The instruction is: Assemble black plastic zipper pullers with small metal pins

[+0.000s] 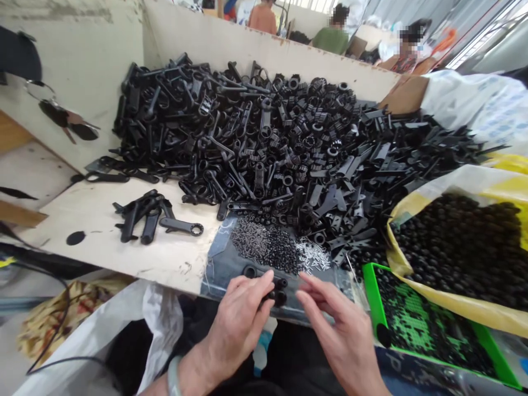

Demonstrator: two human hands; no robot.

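Note:
My left hand is curled at the front edge of the dark mat, its thumb and fingers close around something black, mostly hidden. Just behind its knuckles lies a black ring-shaped part. Small black cylindrical parts sit by its fingertips, between the two hands. My right hand is held to the right of them, thumb and fingers apart with nothing visible in them. Beyond the hands, the mat carries small piles of brownish-grey pieces, black pieces and silver pins.
A large heap of black plastic parts fills the back of the bench. Several assembled black handles lie at left. At right are a green tray and a yellow-white bag of black pieces. Keys hang at left; people sit beyond the partition.

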